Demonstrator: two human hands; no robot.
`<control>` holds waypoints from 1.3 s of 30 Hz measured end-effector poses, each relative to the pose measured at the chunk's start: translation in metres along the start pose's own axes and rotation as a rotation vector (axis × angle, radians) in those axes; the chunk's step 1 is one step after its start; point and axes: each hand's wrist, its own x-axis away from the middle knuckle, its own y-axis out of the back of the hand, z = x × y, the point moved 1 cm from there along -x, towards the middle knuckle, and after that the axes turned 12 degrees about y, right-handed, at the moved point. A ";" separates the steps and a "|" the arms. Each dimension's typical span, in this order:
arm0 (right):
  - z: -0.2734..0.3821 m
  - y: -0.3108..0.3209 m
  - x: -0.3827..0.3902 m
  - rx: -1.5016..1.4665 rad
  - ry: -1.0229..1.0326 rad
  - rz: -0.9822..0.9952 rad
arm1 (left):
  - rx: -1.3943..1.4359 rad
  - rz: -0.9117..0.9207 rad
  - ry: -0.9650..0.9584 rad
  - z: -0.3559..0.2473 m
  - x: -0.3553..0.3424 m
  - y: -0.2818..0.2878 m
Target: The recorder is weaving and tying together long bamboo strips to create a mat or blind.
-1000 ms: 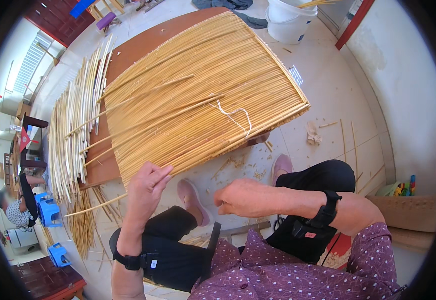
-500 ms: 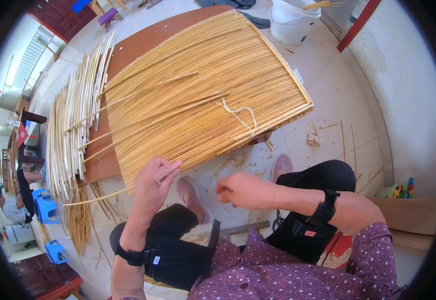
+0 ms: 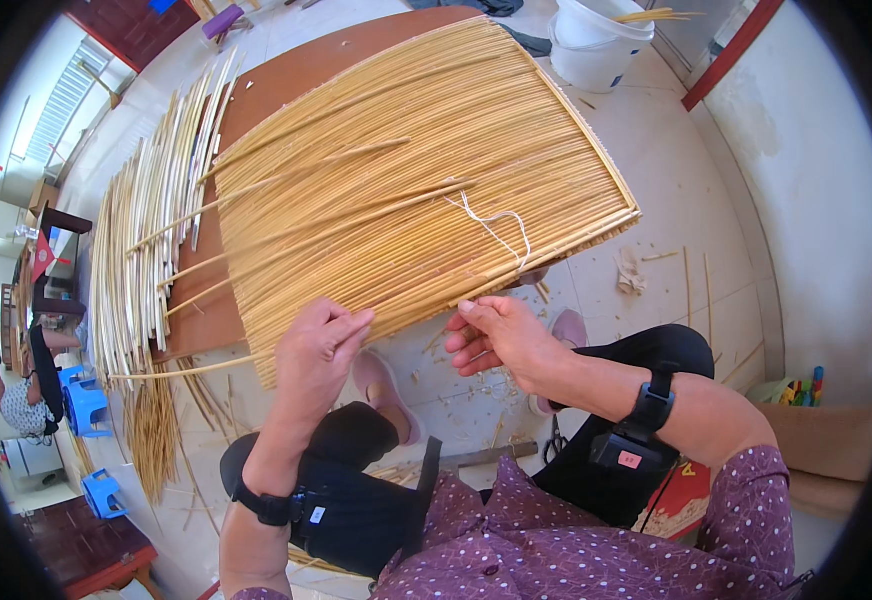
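Note:
A woven mat of yellow reed rods lies on a brown table, with several loose rods and a loop of white string on it. My left hand pinches a long reed along the mat's near edge; the reed sticks out to the left. My right hand is beside that edge, to the right of my left hand, thumb tip at the rods and fingers loosely curled and apart beneath.
Pale strips lie at the table's left, rod bundles below. At far left are a seated person and blue stools. White buckets stand at back right. My knees are below the mat; scraps litter the floor.
My right hand has risen to the mat's edge, its fingers spreading somewhat. My left hand has shifted up and right with the reed, whose left end now lies higher.

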 end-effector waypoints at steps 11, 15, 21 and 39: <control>0.009 -0.003 0.004 0.035 -0.019 -0.023 | -0.074 -0.034 -0.041 -0.001 0.008 -0.004; 0.010 -0.004 0.004 0.041 -0.013 -0.045 | -0.152 -0.054 -0.065 -0.007 0.008 -0.003; 0.010 -0.014 0.000 0.003 -0.031 -0.039 | -0.166 -0.100 -0.094 0.004 0.014 -0.001; 0.014 -0.006 -0.006 0.143 -0.043 -0.146 | -0.221 -0.079 -0.220 0.006 0.016 -0.005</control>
